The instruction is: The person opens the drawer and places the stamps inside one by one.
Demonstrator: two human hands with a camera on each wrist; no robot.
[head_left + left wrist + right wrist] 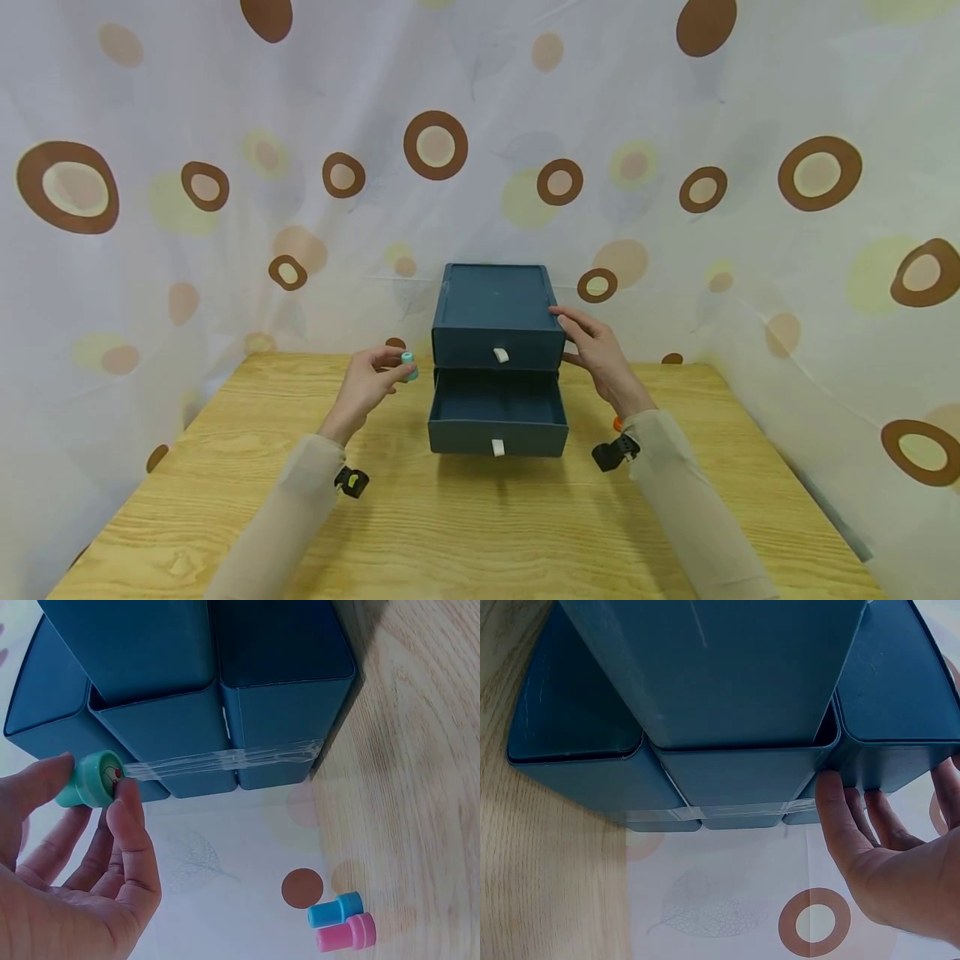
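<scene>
While your left hand [366,382] pinches a stamp [91,780] beside the cabinet [495,296], your loosely spread right hand [602,357] touches its side. One drawer [468,437] is already pulled out; the stamp is not yet inside.

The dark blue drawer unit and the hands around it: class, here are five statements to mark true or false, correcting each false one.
1. The left hand pinches a small teal piece. True.
2. The top drawer is pulled out. False: it is closed; the drawer below it is pulled out.
3. The right hand touches the drawer unit. True.
4. Both pull tabs seen in the head view are red. False: they are white.
5. In the left wrist view, a blue piece and a pink piece lie side by side. True.
</scene>
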